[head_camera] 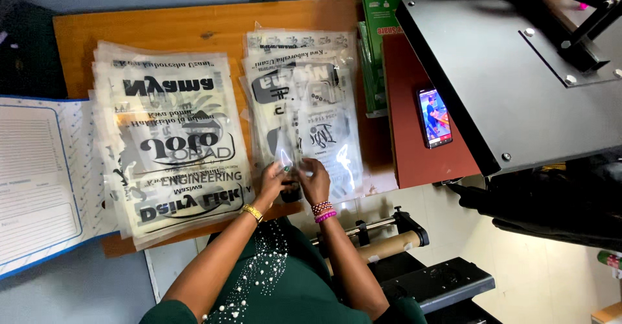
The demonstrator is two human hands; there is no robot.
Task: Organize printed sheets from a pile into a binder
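A second stack of printed sheets (172, 142) lies left, a phone (435, 117) right; the left hand (272, 183) and right hand (315, 180) pinch a clear sheet (304, 113) together on the wooden surface (194, 29).

Both hands (295, 180) pinching clear printed film (304, 120), wooden table (194, 29)

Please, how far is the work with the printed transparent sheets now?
Done: one pile of printed sheets lies squared on the wooden table. In hand: the left hand and right hand pinch the near edge of the top sheet of the second pile. Left: the sheets beneath it.
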